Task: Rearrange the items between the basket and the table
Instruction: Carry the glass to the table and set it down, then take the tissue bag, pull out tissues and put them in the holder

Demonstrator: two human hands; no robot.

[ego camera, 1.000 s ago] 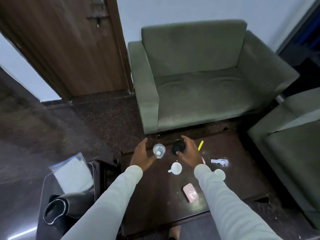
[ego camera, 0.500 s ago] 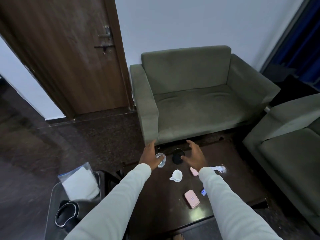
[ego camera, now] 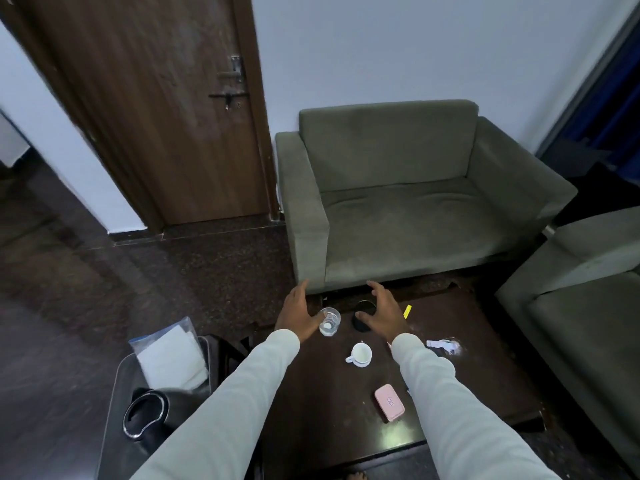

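Observation:
On the dark wooden table (ego camera: 311, 403) a clear glass (ego camera: 330, 322) and a black round cup (ego camera: 363, 315) stand side by side near the far edge. My left hand (ego camera: 297, 315) is just left of the glass, fingers spread, thumb at its side. To the right of the black cup is my right hand (ego camera: 382, 315), fingers arched and apart, thumb against the cup's front. A white teacup (ego camera: 360, 355) and a pink case (ego camera: 389, 402) lie nearer me. The dark basket (ego camera: 110, 410) stands at lower left, holding a plastic bag (ego camera: 173, 358) and a black chrome-rimmed item (ego camera: 145, 414).
A green sofa (ego camera: 415, 220) faces the table's far edge and a second sofa (ego camera: 588, 323) flanks the right side. A yellow marker (ego camera: 407, 311) and a white wrapper (ego camera: 445, 346) lie on the table's right part. A wooden door (ego camera: 166, 116) is at the back left.
The head view has tilted up, showing more wall and door. My right hand has loosened from over the black cup to beside it. My left hand stays at the glass.

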